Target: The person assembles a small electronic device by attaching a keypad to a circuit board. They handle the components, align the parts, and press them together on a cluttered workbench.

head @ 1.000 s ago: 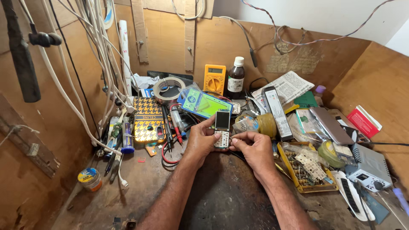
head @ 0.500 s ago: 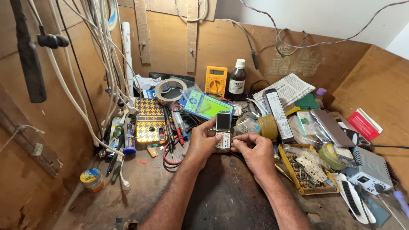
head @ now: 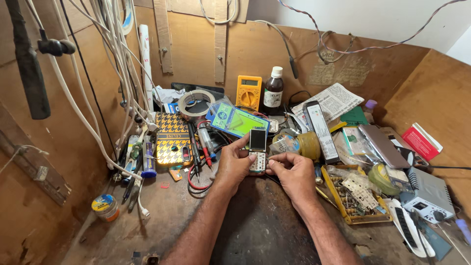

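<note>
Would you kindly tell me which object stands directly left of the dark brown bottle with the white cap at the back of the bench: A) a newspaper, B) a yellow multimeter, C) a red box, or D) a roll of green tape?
B: the yellow multimeter stands upright just left of the dark brown bottle with the white cap.

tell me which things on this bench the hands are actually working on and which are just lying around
In hand:
- small keypad phone, held by the left hand and touched by the right hand

Lying about:
- yellow multimeter
- dark bottle with white cap
- roll of tape
- patterned phone case
- yellow parts tray
- folded newspaper
</note>
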